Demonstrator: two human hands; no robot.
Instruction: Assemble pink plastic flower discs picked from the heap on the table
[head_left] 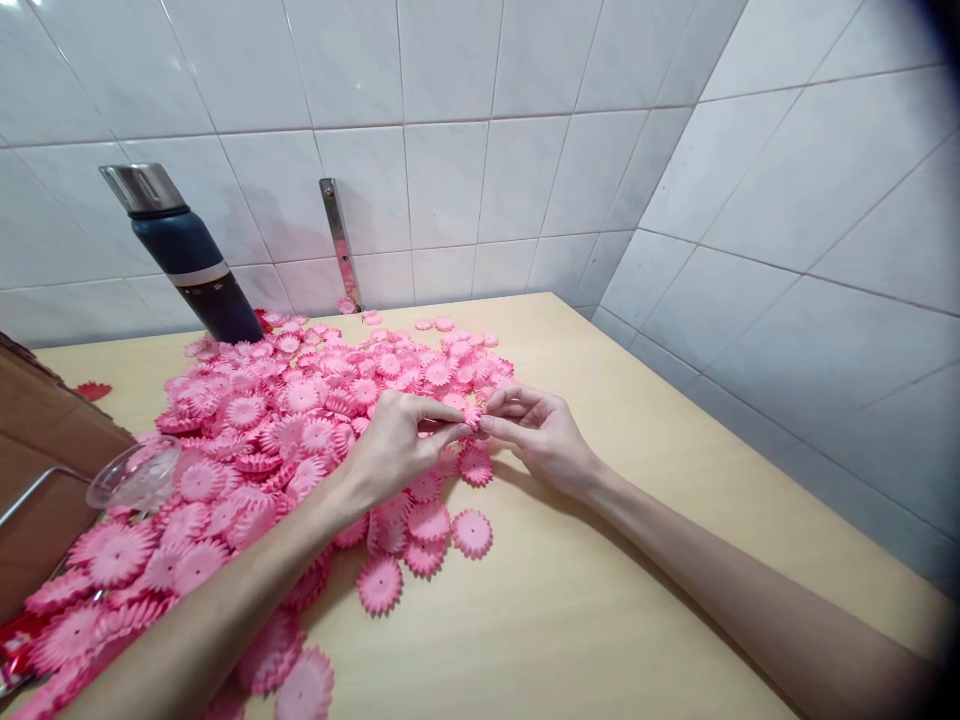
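Between my two hands is a small pink disc with a toothed edge (472,414), pinched at its left side by my left hand (409,440) and at its right side by my right hand (544,437). My fingertips cover part of it. Many more pink toothed discs (304,397), several with a dark dot at the centre, lie heaped beneath and to the left of my hands. A few loose ones, such as a pink disc (472,533), rest flat on the wooden tabletop (570,590) just in front of my hands.
A dark blue bottle (187,250) with a steel cap stands behind the heap. A clear plastic dish (139,478) and a cardboard box (52,470) are at the left. A metal strip (337,235) is against the tiled wall (442,190). A red piece (94,391) lies near the box.
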